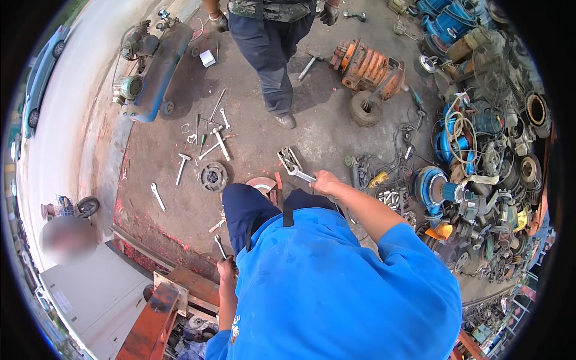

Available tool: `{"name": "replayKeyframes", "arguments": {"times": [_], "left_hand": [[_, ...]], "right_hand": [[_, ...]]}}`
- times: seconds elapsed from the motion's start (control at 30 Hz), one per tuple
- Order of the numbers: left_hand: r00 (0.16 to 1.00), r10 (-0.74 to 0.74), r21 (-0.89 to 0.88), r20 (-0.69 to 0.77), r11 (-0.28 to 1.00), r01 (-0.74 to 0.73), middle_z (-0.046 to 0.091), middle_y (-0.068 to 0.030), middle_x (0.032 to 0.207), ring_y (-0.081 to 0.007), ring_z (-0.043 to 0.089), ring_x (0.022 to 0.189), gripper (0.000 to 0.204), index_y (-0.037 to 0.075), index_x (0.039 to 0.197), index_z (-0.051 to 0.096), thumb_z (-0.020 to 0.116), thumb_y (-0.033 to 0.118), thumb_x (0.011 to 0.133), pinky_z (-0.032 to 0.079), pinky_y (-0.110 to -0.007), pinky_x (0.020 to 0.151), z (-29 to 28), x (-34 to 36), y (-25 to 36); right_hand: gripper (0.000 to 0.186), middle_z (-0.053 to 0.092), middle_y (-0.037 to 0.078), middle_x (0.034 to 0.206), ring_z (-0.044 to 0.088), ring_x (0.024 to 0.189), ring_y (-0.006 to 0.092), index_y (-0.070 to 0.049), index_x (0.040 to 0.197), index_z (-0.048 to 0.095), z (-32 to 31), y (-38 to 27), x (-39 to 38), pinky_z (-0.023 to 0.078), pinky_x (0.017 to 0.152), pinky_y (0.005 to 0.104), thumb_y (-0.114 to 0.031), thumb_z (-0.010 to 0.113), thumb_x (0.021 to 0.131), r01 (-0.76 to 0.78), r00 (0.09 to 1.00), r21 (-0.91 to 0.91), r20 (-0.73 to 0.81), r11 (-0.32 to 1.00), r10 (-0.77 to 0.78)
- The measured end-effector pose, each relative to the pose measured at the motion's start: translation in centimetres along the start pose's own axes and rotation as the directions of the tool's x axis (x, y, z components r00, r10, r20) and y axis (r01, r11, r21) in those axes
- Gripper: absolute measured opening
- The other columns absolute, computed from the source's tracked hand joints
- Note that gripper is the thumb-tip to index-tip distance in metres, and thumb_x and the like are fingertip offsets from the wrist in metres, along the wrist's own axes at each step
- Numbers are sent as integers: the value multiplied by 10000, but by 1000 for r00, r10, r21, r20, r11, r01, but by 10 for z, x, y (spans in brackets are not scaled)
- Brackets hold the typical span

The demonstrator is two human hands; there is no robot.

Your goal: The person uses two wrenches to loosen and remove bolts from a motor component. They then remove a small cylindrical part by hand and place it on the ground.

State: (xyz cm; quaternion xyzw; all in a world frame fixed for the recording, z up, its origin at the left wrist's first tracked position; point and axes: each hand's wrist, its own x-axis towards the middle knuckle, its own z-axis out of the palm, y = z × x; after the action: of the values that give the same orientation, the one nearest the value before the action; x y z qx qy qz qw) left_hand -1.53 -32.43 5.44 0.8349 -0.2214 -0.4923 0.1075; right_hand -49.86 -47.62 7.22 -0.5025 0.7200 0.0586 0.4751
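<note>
Evidently, right hand [326, 182] grips large wrench [305, 176], right of round hub [214, 177]; left hand [227, 269] grips smaller wrench [219, 245], nearer wearer than hub. Loosened hold could drop either.

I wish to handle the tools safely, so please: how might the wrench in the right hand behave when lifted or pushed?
The wrench looks like shiny metal, so probably stiff and heavy for its size. Its head, wider than the shank and away from the right hand, may make it front-heavy and hinder rolling.
</note>
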Motion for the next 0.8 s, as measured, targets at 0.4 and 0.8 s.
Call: {"name": "replayKeyframes", "arguments": {"times": [0.4,0.8], "left_hand": [[967,28,398,253,908,-131,715,-233,931,-349,708,894,428,12,1049,714,630,376,841,533,-410,805,-28,272,102],[979,0,-204,202,978,42,451,-5,589,-139,441,435,164,57,934,560,585,219,940,373,-299,399,-149,460,477]], "right_hand": [[274,696,179,1053,651,1036,379,-76,1108,647,-31,-270,192,513,884,491,-252,606,902,220,965,-216,191,951,-180],[192,713,146,933,676,929,358,-82,997,665,-135,-466,355,526,798,484,-230,635,878,118,993,-119,33,986,-115]]}}
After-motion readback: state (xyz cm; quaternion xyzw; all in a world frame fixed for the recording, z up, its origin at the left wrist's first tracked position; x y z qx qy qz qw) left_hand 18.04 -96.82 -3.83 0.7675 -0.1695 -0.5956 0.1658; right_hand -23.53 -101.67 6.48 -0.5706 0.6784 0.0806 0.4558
